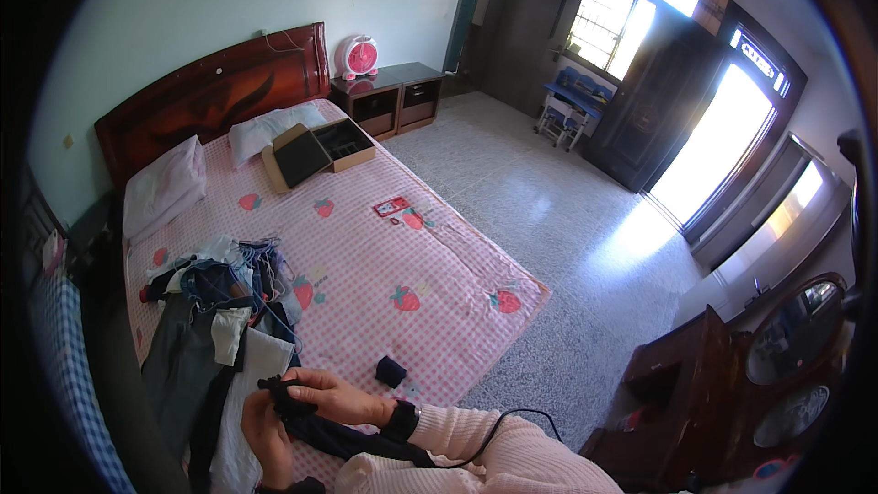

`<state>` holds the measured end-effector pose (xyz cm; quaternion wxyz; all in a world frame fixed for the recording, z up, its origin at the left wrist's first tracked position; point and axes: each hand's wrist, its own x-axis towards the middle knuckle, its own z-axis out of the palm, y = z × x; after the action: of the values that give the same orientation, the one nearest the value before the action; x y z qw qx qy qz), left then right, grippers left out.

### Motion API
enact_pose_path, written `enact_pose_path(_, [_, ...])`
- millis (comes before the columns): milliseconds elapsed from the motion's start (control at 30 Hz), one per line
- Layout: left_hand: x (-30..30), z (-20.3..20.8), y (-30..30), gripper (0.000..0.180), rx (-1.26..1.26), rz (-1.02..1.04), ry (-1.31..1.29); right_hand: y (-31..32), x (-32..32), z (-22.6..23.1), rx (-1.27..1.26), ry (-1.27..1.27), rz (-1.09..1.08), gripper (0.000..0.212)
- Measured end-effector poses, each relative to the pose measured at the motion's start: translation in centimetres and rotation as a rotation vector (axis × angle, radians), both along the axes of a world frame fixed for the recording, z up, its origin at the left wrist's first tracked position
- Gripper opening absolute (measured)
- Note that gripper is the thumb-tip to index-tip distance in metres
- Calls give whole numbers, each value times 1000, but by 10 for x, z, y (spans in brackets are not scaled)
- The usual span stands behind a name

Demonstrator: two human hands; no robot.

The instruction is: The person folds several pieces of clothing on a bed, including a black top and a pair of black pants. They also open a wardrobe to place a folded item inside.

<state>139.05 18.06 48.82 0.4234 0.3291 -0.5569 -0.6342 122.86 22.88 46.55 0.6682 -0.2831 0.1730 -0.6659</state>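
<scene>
Black cloth (291, 402), bunched small above the bed (457, 329).
Left hand (265, 434) and right hand (334, 399) both grip it; light pinching near its edges should, I think, control it best.

A bedroom in a home: the bed (366, 252) wears a pink checked, strawberry-patterned sheet (457, 329), pillows (169, 185) lie by its headboard (219, 82), a nightstand (419, 75) with a pink fan (359, 58) stands beside it, and a mirrored wooden dresser (681, 357) stands beyond its foot
</scene>
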Motion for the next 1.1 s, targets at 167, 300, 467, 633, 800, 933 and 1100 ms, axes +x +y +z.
enact_pose_path(167, [-12,0,3,44,-60,-28,-58,1,1,0,-43,-3,26,24])
enact_pose_path(300, [-8,-2,-3,38,326,-208,129,2,-10,-6,9,150,-44,24])
enact_pose_path(467, [0,-33,-19,25,87,-17,15,8,-11,-23,293,142,-198,21])
enact_pose_path(633, [-10,-41,-18,38,-324,146,-187,6,0,-19,84,242,-158,12])
enact_pose_path(800, [-4,-28,-4,43,-331,71,-260,3,2,-13,73,352,-212,19])
enact_pose_path(933, [9,-23,1,38,-15,-71,-57,4,-3,-19,73,409,-183,28])
enact_pose_path(1100, [8,-30,3,35,48,-58,-39,7,-2,-22,82,446,-157,24])
